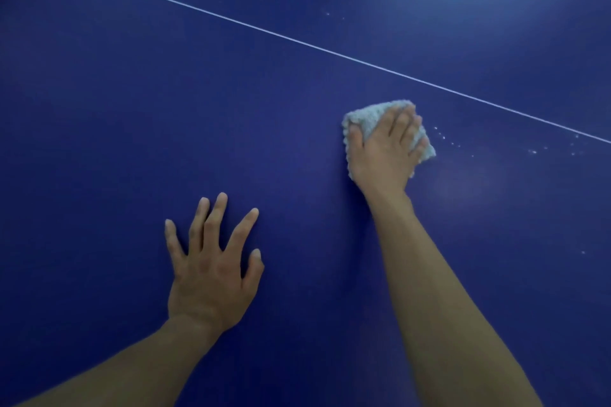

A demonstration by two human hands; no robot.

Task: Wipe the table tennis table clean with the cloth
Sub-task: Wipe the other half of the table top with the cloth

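The right hand (385, 155) lies flat on top of the pale fluffy cloth (367, 117) and presses it down on the blue table (99, 109). The fingers are mostly straight and spread over the cloth, with the thumb on its left side. The cloth sits a bit right of the middle, just under the thin white line (264, 30) that runs slanting across the table.

The left hand (211, 274) holds nothing. It rests on the table with its fingers wide apart, nearer to the person and well apart from the cloth.

To do this wipe well, I think the hand should push down evenly and slide the cloth to the right. That is where little white specks (532, 151) sit, starting just beside the cloth. More small white spots (328, 13) lie past the line, farther away, so they need a longer reach.

Nothing stands in the way of the cloth. The far right corner looks pale with shine, so dirt is hard to see there.
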